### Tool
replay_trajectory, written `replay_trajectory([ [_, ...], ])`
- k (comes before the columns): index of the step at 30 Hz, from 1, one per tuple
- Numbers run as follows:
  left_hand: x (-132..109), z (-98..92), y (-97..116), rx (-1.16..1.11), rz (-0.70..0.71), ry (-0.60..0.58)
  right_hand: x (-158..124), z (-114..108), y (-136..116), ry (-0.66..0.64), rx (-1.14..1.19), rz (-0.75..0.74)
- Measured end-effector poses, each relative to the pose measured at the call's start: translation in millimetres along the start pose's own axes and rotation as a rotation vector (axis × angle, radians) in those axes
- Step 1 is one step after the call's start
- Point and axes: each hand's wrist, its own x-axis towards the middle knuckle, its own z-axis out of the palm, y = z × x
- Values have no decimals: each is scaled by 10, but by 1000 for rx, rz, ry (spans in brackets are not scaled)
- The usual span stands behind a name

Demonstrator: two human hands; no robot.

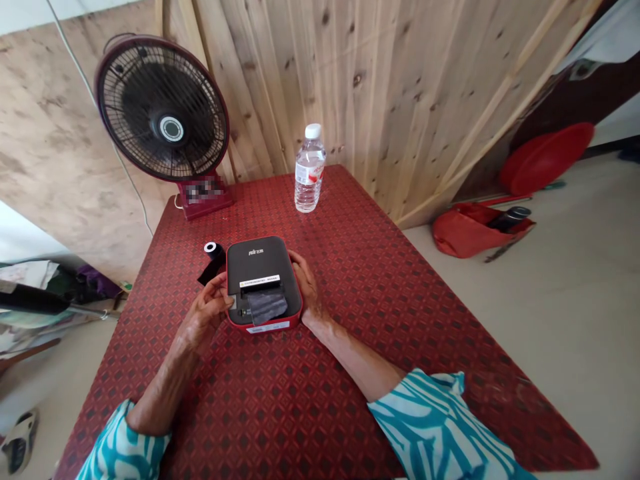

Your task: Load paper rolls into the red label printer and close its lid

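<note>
Head view: the printer (263, 267) sits on the table (325, 400), between both hands. The left hand (205, 312) has thumb and fingertips together at its left edge; the right hand (307, 288) lies along the right side, fingers partly hidden, so whether they clamp I cannot tell. A careless brush could crease the dark strip (269, 305); a leftward shove could knock the roll (216, 252) beside it. The bottle (309, 177) stands well apart, likely safe.
</note>
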Motion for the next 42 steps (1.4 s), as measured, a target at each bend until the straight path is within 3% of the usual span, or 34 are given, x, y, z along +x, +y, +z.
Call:
replay_trajectory([
  [10, 32, -24, -28, -25, 9, -7, 9, 0, 36, 20, -21, -6],
  [24, 14, -36, -42, 73, 66, -27, -5, 11, -18, 22, -16, -30],
  [27, -5, -38, 3, 164, 132, -13, 0, 10, -12, 9, -12, -39],
  [29, -18, -24, 80, 317, 254, 24, 5, 10, -6, 1, -8, -51],
  [32, 26, 56, 266, 740, 463, 30, 11, 13, -6, -5, -5, -61],
  [36, 291, 304, 536, 1372, 652, -185, 21, 19, -20, -16, -10, -75],
  [39, 534, 527, 636, 1750, 553, -331, 37, 23, -16, -19, -20, -109],
  [42, 642, 697, 643, 2050, 341, -362, 57, 31, 5, -10, -27, -147],
])
